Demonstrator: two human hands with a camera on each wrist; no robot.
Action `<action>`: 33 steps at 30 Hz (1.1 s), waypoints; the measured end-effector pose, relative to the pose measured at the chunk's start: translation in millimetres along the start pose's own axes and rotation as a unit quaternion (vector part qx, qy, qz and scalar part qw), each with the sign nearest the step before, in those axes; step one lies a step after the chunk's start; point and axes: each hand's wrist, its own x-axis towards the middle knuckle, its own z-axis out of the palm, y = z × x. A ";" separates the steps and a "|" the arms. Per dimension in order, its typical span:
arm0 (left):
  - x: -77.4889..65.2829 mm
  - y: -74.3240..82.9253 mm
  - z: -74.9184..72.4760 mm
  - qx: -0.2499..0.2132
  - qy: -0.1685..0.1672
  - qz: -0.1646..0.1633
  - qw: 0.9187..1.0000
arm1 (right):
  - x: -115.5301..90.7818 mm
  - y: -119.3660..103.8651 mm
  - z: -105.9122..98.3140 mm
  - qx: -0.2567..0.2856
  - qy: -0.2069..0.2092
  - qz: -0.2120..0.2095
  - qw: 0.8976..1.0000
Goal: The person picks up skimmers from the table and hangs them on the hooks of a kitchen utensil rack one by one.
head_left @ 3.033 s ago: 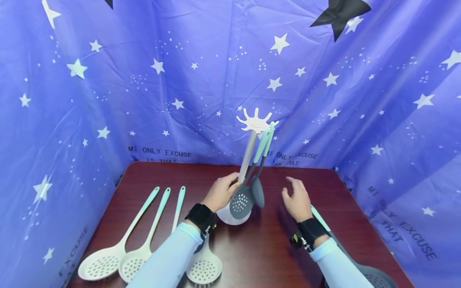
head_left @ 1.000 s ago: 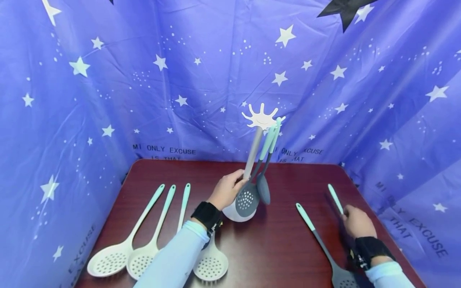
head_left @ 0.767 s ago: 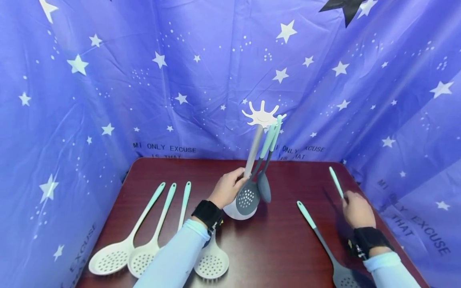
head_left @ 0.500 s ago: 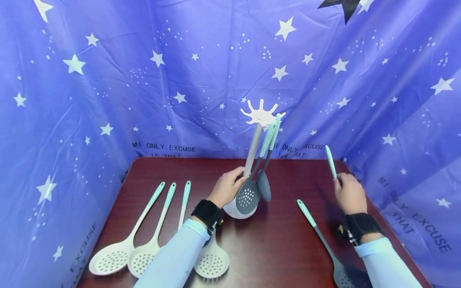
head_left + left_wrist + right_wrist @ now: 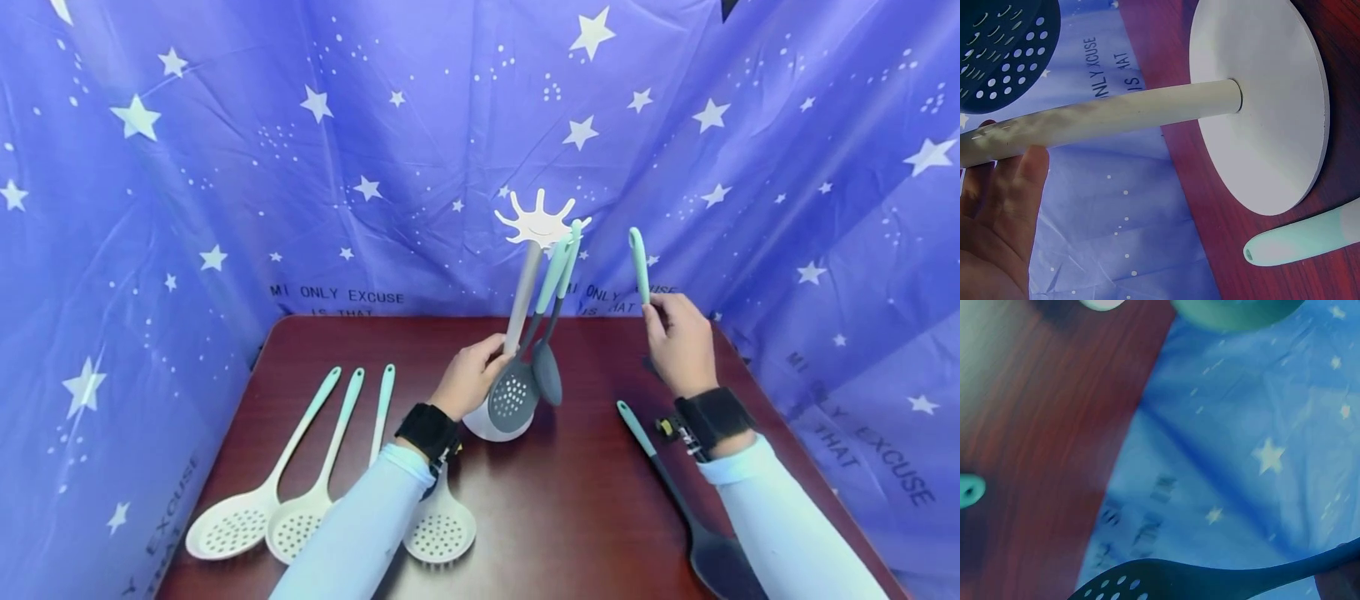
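Note:
My left hand (image 5: pixel 468 379) grips the pole (image 5: pixel 522 292) of a white utensil stand, which has a round base (image 5: pixel 1260 112) and a crown of hooks (image 5: pixel 538 223). A dark grey skimmer (image 5: pixel 525 375) and a grey spoon-shaped utensil (image 5: pixel 549 379) hang from the hooks by mint handles. To the right of the stand, my right hand (image 5: pixel 682 346) holds a slotted spoon up by its mint handle (image 5: pixel 639 262), near hook height. In the right wrist view the dark perforated head of the slotted spoon (image 5: pixel 1185 581) shows; the head view mostly hides it behind the hand.
On the dark red table (image 5: pixel 547 517), white perforated utensils with mint handles lie at left: one skimmer (image 5: pixel 258 496), another beside it (image 5: pixel 318 500), and a third (image 5: pixel 442 500) partly under the left sleeve. A grey slotted utensil (image 5: pixel 686 508) lies at right. Starry blue cloth (image 5: pixel 450 150) surrounds the table.
My right hand came down empty to the right side, took the slotted spoon's handle, lifted it and carried it leftward toward the stand. My left hand stays on the pole.

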 end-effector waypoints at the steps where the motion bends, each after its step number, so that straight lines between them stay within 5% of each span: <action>1: 0.7 -0.1 -0.4 0.002 0.000 0.000 1.000 | 3.0 -7.1 1.5 0.012 0.004 -0.007 1.000; 13: -0.4 1.6 -3.8 -0.006 -0.005 -0.008 1.000 | 30.1 -73.3 15.8 0.094 0.037 -0.076 0.992; 33: -1.2 2.2 -0.8 0.001 -0.001 -0.004 1.000 | 29.6 -89.4 20.7 0.111 0.034 -0.109 0.987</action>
